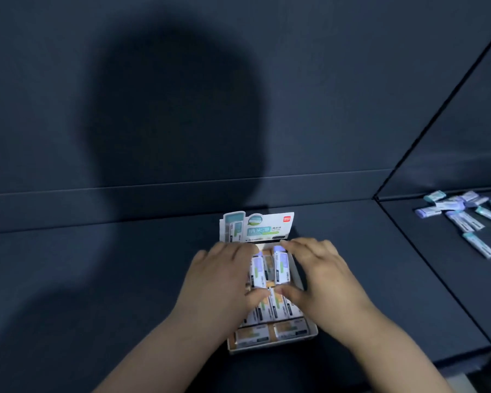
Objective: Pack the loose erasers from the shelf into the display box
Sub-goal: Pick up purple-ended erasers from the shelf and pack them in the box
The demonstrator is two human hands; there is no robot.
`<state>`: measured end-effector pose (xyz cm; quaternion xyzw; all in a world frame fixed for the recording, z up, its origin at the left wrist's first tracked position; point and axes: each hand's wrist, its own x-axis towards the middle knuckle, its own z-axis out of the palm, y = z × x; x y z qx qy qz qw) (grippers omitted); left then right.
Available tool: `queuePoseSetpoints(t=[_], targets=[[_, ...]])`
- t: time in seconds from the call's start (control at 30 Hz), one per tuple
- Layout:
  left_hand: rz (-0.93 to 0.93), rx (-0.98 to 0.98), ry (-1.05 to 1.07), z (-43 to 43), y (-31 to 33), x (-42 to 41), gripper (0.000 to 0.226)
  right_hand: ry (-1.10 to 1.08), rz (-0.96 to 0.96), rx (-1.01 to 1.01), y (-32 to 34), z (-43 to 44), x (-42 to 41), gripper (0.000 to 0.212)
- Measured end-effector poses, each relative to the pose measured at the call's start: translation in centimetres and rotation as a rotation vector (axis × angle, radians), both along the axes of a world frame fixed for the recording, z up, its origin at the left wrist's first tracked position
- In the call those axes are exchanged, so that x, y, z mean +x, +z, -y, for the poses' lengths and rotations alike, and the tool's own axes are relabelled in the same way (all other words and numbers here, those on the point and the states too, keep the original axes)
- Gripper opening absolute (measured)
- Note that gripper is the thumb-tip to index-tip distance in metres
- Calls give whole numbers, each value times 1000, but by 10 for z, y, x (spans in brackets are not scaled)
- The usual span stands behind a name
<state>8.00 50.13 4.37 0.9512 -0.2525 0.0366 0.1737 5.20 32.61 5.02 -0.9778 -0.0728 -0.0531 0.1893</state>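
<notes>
Head view: the display box (313,333) lies on the dark shelf (125,279) directly beneath both hands, its printed lid (257,226) standing up just beyond the fingertips. The left hand (224,276) pinches the first eraser (258,272) end to end, fingers at its far end and thumb at its near end. The right hand (321,282) holds the second eraser (281,266) the same way, just beside the first. Packed erasers (272,333) fill the rows below the thumbs. The loose erasers (465,217) lie well to the right of the right-hand fingers. Handling, as judged: each sleeved eraser is probably light and firm with slight give, and the paper sleeve may slide. Grip across the two short ends or the long sides. Light pressure should do. The cardboard walls likely flex, so seat each piece straight down.
</notes>
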Motion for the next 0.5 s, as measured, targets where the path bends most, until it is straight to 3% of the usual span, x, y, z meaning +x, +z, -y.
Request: queuePoseSetpoints(t=[0.27,0.37,0.5], targets=[[22,125,46,20,-16,10,47,25,-43,-120,-18,-8,22,56],[-21,146,35,18,-16,7,50,39,-22,-126,-24,-4,19,53],[12,210,63,21,-18,0,37,31,35,-130,-36,-1,16,45]])
